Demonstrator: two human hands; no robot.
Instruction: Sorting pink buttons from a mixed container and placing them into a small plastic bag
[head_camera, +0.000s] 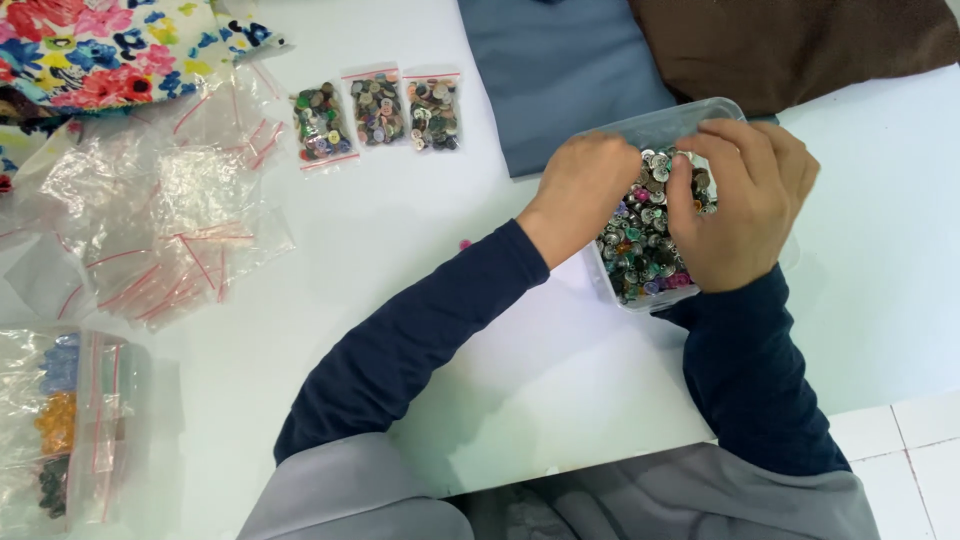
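White desk (400, 230): tub (655, 125) of buttons (640, 250). Left hand (580, 190) curled at tub's left rim, contents unseen; right hand (735, 200) pinches buttons inside.

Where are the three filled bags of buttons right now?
In the head view, the three filled bags of buttons lie side by side on the white table at upper left of centre, between the heap of empty clear bags and the grey-blue cloth.

Open: bare white table (420, 215) centre, below three filled button bags (378, 110) | Blocked left: heap of empty zip bags (170, 215) | Blocked right: clear button tub (655, 125), both hands inside | Far edge: folded grey-blue cloth (560, 70), brown cloth (800, 45)
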